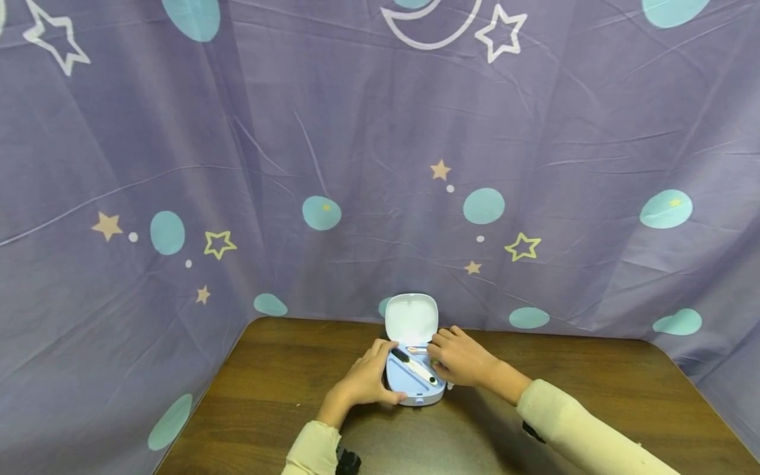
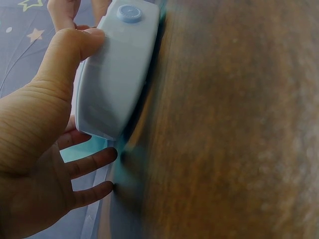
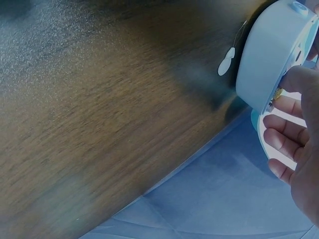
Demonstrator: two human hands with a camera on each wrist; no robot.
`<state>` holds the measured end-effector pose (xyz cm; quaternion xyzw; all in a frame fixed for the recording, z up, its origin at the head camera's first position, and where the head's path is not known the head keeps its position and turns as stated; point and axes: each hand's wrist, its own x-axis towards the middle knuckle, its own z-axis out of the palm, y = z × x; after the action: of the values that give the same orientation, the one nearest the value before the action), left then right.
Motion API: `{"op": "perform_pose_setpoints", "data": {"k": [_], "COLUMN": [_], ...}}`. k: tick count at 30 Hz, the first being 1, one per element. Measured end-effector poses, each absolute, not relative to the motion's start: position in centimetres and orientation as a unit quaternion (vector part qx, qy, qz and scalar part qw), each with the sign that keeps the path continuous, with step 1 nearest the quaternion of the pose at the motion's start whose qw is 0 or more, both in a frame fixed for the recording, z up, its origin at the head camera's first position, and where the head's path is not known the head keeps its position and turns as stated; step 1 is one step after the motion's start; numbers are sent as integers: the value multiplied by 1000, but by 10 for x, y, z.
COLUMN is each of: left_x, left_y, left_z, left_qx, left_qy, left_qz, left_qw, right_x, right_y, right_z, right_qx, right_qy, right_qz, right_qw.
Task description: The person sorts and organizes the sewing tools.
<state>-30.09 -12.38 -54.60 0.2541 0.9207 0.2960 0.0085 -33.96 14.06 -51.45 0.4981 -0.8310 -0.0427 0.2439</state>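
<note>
A small light-blue case (image 1: 404, 380) stands on the table with its white lid (image 1: 411, 316) raised at the back. My left hand (image 1: 367, 377) grips the case's left side, thumb at the front rim near a round blue button (image 2: 129, 13). Diagonally across the tray lies a white tool with black ends (image 1: 419, 371). Over the right side of the tray, my right hand (image 1: 465, 359) pinches a small gold-coloured piece (image 3: 277, 93) between thumb and index finger; most of it is hidden. A small pinkish item (image 1: 417, 350) lies at the tray's back.
A white tag on a thin string (image 3: 226, 64) lies on the wooden table (image 1: 267, 396) close to the case's right side. Behind the table hangs a purple curtain (image 1: 368, 277) with stars and blue spots, near the raised lid.
</note>
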Motion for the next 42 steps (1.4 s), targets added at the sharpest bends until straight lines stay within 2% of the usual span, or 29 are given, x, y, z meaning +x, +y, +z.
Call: {"op": "perform_pose_setpoints", "data": {"k": [7, 20, 37, 42], "left_x": [-302, -302, -301, -301], "left_y": [-124, -124, -124, -124], "left_z": [-545, -544, -543, -543], "left_qx": [253, 258, 253, 255], "left_qy": [921, 920, 923, 923], "left_qz": [296, 295, 289, 288], "left_qw": [10, 4, 8, 6], "right_x": [-341, -331, -314, -312], "right_y": [142, 161, 179, 180], "right_z": [-513, -510, -535, -536], "right_qx": [499, 507, 518, 520], "right_qy": [-823, -818, -832, -831], "right_qz": [-32, -6, -28, -27], "right_qw": [269, 273, 197, 194]}}
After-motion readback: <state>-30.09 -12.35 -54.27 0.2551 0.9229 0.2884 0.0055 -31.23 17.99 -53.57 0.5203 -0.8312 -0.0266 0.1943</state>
